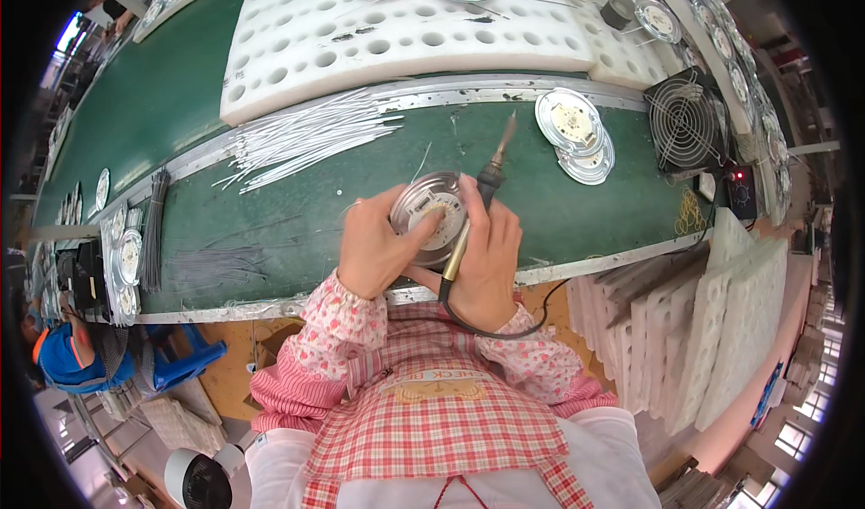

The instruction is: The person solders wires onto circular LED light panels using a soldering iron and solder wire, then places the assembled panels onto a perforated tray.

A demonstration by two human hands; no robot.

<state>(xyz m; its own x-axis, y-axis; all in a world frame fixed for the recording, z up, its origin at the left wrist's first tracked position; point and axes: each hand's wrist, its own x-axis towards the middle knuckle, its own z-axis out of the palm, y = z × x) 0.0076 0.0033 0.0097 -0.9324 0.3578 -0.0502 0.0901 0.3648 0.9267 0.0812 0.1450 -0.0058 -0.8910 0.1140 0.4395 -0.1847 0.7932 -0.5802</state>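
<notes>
A round silver metal disc [445,233] with a pale round circuit board on it is held over the near part of the green bench. My left hand [368,240] is closed on the disc's left side, its thumb lying across the board. My right hand [491,266] grips a soldering iron [489,181], and its fingers also touch the disc's right edge. The iron's tip points up and away from the disc, toward the far side. Its black cord loops below my right wrist. A thin wire sticks up near the disc's far edge.
White wires [311,140] lie loose beyond my left hand; dark wires [155,230] are bundled farther left. Stacked discs [569,123], a fan [687,123] and a control box [742,191] stand right. A perforated white foam board [396,31] spans the back. Foam slabs [712,320] lean below right.
</notes>
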